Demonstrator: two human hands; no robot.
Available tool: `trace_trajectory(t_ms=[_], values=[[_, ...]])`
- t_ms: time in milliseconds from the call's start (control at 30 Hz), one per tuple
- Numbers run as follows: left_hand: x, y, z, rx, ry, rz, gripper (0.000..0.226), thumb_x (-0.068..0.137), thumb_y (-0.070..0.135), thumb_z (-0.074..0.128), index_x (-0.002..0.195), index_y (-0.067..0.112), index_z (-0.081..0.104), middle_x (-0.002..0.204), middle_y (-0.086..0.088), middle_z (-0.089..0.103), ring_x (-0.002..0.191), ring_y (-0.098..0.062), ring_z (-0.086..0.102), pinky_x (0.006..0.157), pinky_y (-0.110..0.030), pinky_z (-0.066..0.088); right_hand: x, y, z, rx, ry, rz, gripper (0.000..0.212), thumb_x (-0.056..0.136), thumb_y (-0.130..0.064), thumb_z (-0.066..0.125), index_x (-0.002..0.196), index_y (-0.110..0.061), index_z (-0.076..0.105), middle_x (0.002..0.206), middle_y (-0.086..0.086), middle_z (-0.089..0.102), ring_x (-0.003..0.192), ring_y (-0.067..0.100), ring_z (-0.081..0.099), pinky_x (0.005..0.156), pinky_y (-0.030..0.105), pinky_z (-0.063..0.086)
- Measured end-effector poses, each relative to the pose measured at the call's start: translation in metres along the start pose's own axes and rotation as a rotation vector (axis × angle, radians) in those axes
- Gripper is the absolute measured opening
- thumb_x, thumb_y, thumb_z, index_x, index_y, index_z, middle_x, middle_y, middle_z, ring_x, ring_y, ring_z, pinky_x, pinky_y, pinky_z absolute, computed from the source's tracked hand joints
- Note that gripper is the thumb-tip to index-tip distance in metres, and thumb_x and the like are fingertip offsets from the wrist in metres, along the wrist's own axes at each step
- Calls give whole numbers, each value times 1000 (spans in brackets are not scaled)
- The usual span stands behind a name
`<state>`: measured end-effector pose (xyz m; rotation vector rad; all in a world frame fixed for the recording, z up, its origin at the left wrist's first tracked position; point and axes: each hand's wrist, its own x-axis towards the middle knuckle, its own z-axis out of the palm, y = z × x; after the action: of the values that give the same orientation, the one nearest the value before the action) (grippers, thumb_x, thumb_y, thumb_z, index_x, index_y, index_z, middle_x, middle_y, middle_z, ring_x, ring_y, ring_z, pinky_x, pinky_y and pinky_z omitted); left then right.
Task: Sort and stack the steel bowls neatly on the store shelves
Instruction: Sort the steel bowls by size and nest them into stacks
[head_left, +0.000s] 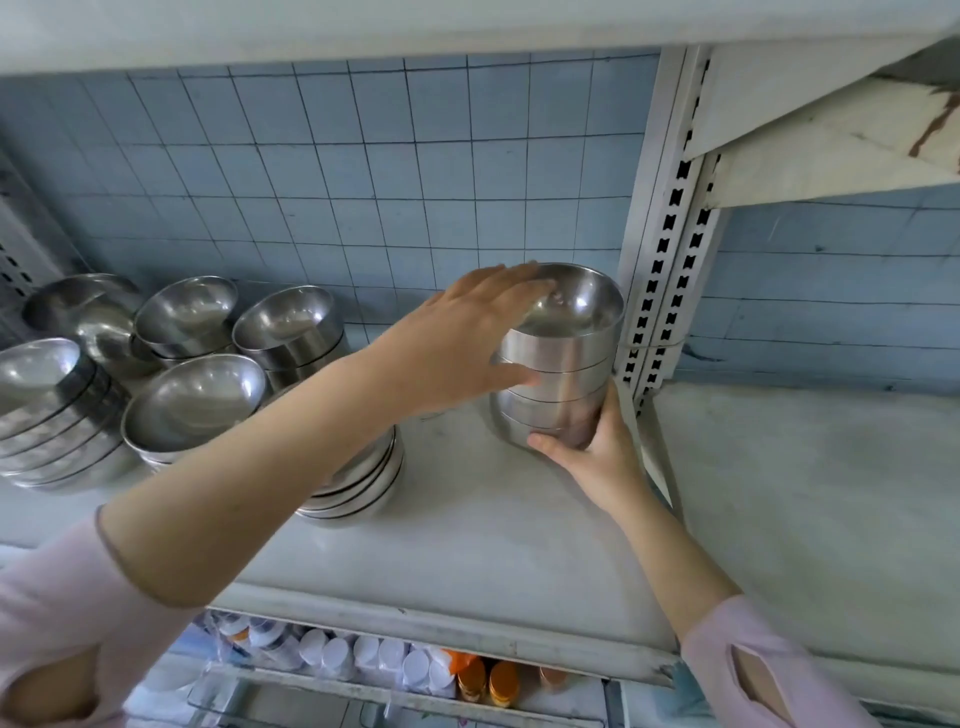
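While the single head view shows several piles already on the shelf (467, 545), the sorting looks well along but not finished; in the left of the frame, five bowl stacks (192, 400) stand close together, some leaning and uneven, and a sixth low stack (358, 483) sits partly hidden under the left forearm. At centre right, a tall stack (558, 364) of straight-sided steel bowls, nested four or five deep, stands just beside the perforated upright (660, 260), in front of the blue tiled wall (363, 156); whether its base is fully settled on the shelf I cannot tell, since it seems slightly tilted.

The left hand (467, 343) lies over the top of that stack with its fingers stretched nearly straight across the near rim and the thumb pressed flat against the side, steadying rather than clasping; the right hand (592, 447) grips the bottom of the stack, fingers curled round the far side and thumb under the near edge.

By my judgement what remains is to seat this stack square against the upright, then tidy the leaning piles at the left. In the bottom of the frame, a lower shelf holds white-capped bottles (363, 654) and orange-lidded jars (488, 680).
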<state>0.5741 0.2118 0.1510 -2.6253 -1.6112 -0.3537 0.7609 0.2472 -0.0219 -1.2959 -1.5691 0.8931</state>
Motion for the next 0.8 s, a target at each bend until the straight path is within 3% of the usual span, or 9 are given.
trace_trajectory(t_ms=[100, 267, 333, 400, 467, 533, 633, 700, 800], values=[[-17, -14, -8, 16, 18, -49, 80, 88, 52, 58, 153, 29, 18, 162, 6, 13, 148, -18, 13, 118, -35, 16, 15, -5, 1, -109, -20, 63, 110, 49, -68, 82, 141, -36, 33, 127, -15, 65, 116, 15, 63, 98, 42, 51], [-39, -27, -15, -50, -107, -102, 74, 88, 54, 54, 151, 31, 22, 161, 7, 16, 147, -17, 14, 117, -31, 13, 28, -12, -1, -199, -93, 208, 129, 46, -79, 73, 153, -33, 17, 142, -6, 56, 128, 23, 55, 108, 44, 44], [-47, -35, -16, -50, -108, -108, 73, 88, 54, 54, 151, 31, 25, 160, 8, 21, 147, -16, 17, 119, -31, 16, 16, -19, 4, -120, -63, 266, 114, 57, -70, 78, 149, -23, 31, 137, -4, 61, 126, 22, 57, 103, 37, 46], [-58, -46, -19, -34, -97, -136, 72, 88, 53, 55, 150, 30, 27, 158, 9, 26, 145, -15, 21, 116, -29, 17, -10, -28, 12, 51, 45, 321, 76, 74, -52, 80, 133, -17, 47, 125, -4, 64, 114, 15, 62, 87, 25, 45], [-70, -61, -27, -12, -83, -156, 73, 85, 56, 55, 149, 30, 30, 155, 10, 31, 143, -14, 26, 114, -26, 18, -40, -42, 20, 171, 91, 356, 50, 84, -45, 74, 122, -22, 51, 112, -9, 61, 96, 1, 59, 73, 18, 41], [-82, -80, -37, -11, -94, -185, 76, 82, 61, 54, 147, 29, 34, 153, 10, 36, 141, -14, 31, 113, -27, 21, -56, -59, 31, 203, 28, 312, 34, 89, -43, 69, 115, -25, 57, 106, -13, 62, 91, -5, 56, 70, 15, 42], [-92, -117, -53, -10, -93, -237, 76, 78, 63, 53, 143, 24, 42, 147, 7, 44, 135, -17, 41, 110, -27, 27, -45, -99, 52, 236, -60, 194, 22, 90, -39, 67, 108, -26, 64, 105, -10, 67, 96, 4, 62, 84, 21, 50], [-97, -149, -63, 24, -96, -263, 68, 83, 55, 60, 140, 21, 45, 143, 4, 48, 131, -20, 45, 107, -30, 31, -24, -129, 67, 232, -124, 100, 19, 90, -39, 67, 106, -31, 62, 110, -10, 67, 99, 1, 61, 84, 21, 48], [-106, -197, -73, 35, -155, -334, 80, 79, 63, 57, 145, 22, 40, 147, 4, 44, 130, -20, 45, 109, -34, 34, 11, -174, 94, 104, -234, -24, 38, 90, -43, 66, 124, -30, 57, 123, -10, 62, 107, 2, 60, 79, 14, 44]])
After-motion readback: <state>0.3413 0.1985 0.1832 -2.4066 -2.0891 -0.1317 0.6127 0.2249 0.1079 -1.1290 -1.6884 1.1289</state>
